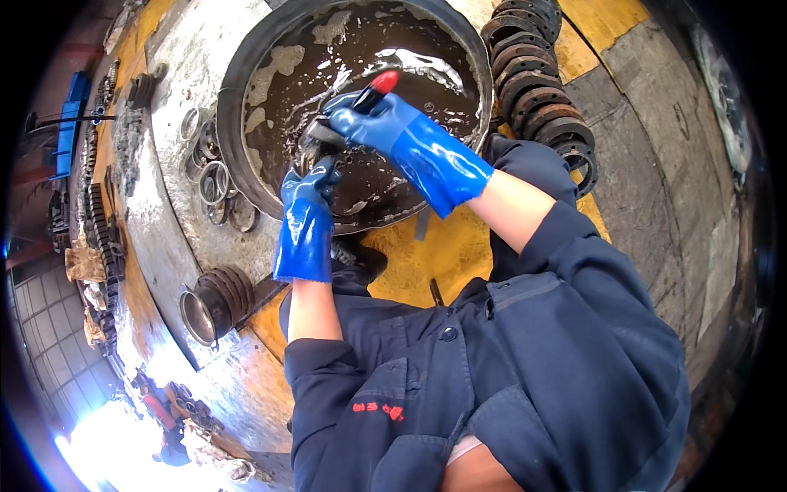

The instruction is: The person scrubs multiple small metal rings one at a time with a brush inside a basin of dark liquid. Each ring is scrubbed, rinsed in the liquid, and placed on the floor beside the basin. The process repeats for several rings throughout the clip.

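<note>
Both my hands wear long blue rubber gloves and work over a wide round tub [232, 131] of dark, murky liquid with patches of foam. My right hand [369, 123] is closed around a tool with a black handle and a red end [384, 81]; its working end is hidden, so its kind cannot be told. Lower and to the left, my left hand [310, 184] has its fingers curled at a dark, wet metal part [322, 139], which lies between the two hands. The gloves partly hide that part's shape.
Stacked dark metal rings [537, 102] run along the tub's right side. Loose thin rings [215, 182] lie at its left. A ribbed metal cylinder [217, 303] rests on the floor at the lower left. Beyond it, rows of metal parts [100, 221] line the left side.
</note>
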`<state>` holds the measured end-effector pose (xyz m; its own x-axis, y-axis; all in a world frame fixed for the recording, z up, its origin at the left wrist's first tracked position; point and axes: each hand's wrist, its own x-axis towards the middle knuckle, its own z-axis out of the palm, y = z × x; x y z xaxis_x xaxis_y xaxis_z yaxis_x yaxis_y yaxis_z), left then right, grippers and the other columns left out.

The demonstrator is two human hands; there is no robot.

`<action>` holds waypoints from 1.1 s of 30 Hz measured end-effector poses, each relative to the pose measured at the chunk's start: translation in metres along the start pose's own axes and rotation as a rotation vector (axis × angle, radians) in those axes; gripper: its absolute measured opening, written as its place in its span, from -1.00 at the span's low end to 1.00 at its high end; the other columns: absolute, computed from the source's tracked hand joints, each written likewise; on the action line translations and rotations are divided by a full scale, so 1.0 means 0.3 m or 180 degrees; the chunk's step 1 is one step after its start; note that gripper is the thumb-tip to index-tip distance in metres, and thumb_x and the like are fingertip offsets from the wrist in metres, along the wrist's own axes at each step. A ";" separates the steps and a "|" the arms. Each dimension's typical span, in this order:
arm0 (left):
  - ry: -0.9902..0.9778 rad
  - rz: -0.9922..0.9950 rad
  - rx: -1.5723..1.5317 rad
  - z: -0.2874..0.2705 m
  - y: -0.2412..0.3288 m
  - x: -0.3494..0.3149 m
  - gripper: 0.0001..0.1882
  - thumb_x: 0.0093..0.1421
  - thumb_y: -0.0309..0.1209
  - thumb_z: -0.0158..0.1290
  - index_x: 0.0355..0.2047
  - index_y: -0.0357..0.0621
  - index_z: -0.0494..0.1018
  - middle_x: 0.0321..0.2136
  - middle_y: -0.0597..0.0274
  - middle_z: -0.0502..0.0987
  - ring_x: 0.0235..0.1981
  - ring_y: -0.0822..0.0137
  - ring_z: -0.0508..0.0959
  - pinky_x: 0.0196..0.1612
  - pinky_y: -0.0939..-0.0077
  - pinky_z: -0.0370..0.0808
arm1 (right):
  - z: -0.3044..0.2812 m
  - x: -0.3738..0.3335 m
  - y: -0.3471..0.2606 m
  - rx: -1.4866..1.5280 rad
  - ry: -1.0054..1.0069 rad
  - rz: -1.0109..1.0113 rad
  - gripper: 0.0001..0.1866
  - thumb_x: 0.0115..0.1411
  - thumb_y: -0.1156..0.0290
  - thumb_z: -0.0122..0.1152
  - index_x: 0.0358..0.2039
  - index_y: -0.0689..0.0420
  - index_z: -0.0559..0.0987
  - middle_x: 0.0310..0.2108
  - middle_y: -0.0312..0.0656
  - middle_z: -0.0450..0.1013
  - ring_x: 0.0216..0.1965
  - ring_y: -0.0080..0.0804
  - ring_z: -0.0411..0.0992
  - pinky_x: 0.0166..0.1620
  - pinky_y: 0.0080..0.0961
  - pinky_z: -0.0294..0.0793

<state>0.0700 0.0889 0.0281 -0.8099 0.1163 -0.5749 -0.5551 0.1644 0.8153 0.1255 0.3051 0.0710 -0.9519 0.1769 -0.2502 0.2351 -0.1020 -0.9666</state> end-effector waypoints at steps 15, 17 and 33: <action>0.0026 0.0725 -0.1416 -0.048 0.040 0.006 -0.77 0.22 -0.55 0.32 -0.13 -0.09 0.59 -0.47 0.32 0.59 -0.60 0.46 0.51 -0.67 0.67 0.31 | -0.037 0.048 0.235 -0.0715 0.0611 0.1374 -0.58 0.28 0.05 0.32 -0.21 0.22 0.71 -0.35 -0.06 0.67 -0.31 -0.24 0.63 -0.18 -0.30 0.57; 0.0090 0.0729 -0.1461 -0.060 0.032 0.021 -0.78 0.24 -0.55 0.31 -0.12 -0.10 0.59 -0.44 0.32 0.60 -0.58 0.46 0.53 -0.65 0.69 0.33 | -0.039 0.028 0.238 -0.0075 0.0450 0.0808 -0.61 0.29 0.08 0.33 -0.22 0.21 0.71 -0.35 -0.15 0.66 -0.31 -0.39 0.60 -0.20 -0.37 0.55; -0.0508 0.0282 -0.1383 -0.070 0.041 0.005 -0.74 0.27 -0.55 0.30 -0.05 -0.07 0.58 -0.45 0.39 0.55 -0.54 0.51 0.50 -0.62 0.73 0.33 | -0.005 0.019 0.193 -0.2278 0.0389 -0.1221 -0.72 0.30 0.13 0.36 -0.03 -0.10 0.73 -0.08 -0.16 0.68 -0.03 -0.07 0.64 0.07 -0.25 0.65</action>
<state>0.0579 0.0704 0.0387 -0.8374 0.2663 -0.4774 -0.5406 -0.2741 0.7954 0.1338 0.3017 0.0136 -0.9732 0.1822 0.1406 0.0055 0.6291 -0.7773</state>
